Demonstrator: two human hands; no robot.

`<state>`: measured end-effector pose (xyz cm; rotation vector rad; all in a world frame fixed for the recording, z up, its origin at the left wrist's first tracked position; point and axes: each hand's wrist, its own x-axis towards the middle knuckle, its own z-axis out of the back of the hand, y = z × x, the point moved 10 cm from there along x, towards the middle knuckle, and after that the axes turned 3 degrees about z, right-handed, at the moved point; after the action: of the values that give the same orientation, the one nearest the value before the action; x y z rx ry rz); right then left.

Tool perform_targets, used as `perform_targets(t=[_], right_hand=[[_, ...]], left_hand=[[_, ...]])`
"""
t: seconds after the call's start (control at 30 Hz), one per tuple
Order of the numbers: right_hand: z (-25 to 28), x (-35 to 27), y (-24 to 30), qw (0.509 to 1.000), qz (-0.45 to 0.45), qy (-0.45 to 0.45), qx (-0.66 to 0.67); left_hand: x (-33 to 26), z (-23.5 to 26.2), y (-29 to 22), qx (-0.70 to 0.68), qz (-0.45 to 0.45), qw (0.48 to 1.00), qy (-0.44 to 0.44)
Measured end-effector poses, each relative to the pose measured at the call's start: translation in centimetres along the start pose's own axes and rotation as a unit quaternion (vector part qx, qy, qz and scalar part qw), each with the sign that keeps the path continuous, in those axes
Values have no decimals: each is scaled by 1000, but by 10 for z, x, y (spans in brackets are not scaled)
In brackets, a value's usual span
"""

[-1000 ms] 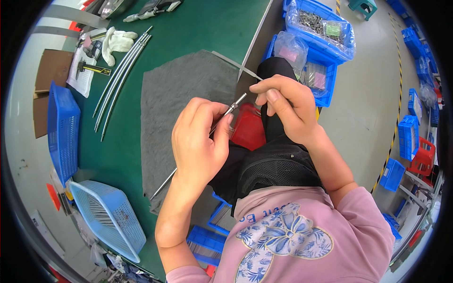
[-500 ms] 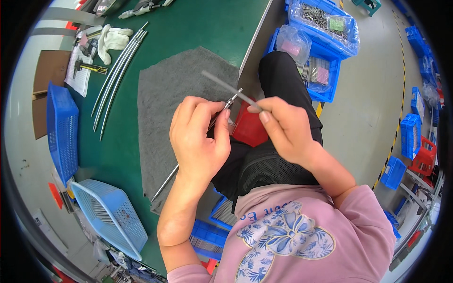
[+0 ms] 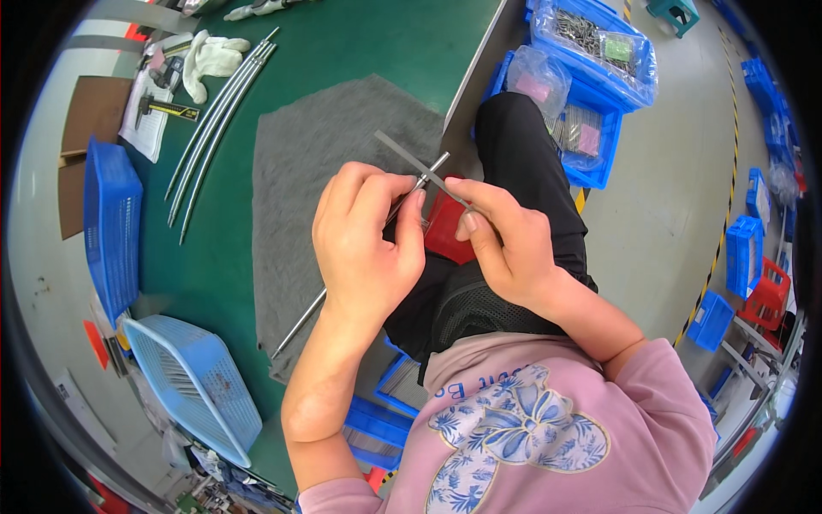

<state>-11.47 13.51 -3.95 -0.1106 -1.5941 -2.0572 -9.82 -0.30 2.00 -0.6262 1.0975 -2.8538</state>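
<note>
My left hand (image 3: 368,231) pinches a thin metal rod (image 3: 300,324) close to its upper end. The rod slants down to the lower left over a grey cloth (image 3: 291,188), passing behind my left hand and forearm. Its silvery tip stands out past my fingertips. Between thumb and fingers, my right hand (image 3: 514,244) grips one end of a thin, flat grey file (image 3: 402,152). The file crosses the rod just below the tip and seems to touch it. A red object (image 3: 447,233), partly hidden, sits below the hands.
Several long metal rods (image 3: 211,128) lie on the green table (image 3: 360,43), near a white glove (image 3: 214,58) and a caliper (image 3: 171,107). Two baskets, one blue (image 3: 111,223) and one light blue (image 3: 224,377), stand at left. Blue bins (image 3: 604,150) with metal parts stand at right.
The file, blurred before, now looks sharp and has shifted along its length toward the lower right across the rod. Both hands keep their grips. The whole view has shifted slightly.
</note>
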Motion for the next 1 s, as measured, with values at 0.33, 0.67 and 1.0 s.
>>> perform_targets(t=[0.33, 0.67, 1.0], right_hand=[[11, -6, 47, 943, 189, 49, -268], [10, 12, 55, 933, 203, 92, -283], [2, 19, 55, 920, 219, 90, -312]], left_hand=[[0, -1, -3, -10, -11, 1000, -1], [3, -3, -6, 4, -21, 1000, 10], [3, -1, -5, -21, -19, 1000, -8]])
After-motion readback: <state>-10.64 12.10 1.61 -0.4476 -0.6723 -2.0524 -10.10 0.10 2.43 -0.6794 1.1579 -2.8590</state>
